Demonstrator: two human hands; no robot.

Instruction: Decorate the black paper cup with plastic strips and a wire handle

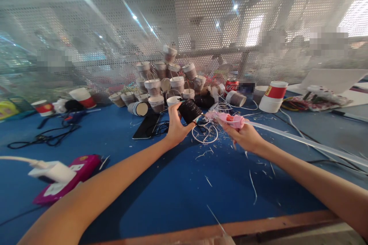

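Note:
My left hand (178,126) grips a small cup wrapped in black cord (189,111), tilted on its side above the blue table (138,183). In my right hand (244,134) is a pink hot glue gun (230,119), a long clear glue stick (301,141) running out of its back end. Its nozzle points left, close to the rim of the black-wrapped cup; whether it touches I cannot tell. Below them lie a loop of white cord (205,141) and scattered cord scraps.
Several small cups with handles (152,87) are stacked at the back. A dark phone (146,126) lies left of my left hand. A magenta power strip (69,180) is at near left. A red can (231,85) and stacked paper cups (273,97) stand at back right.

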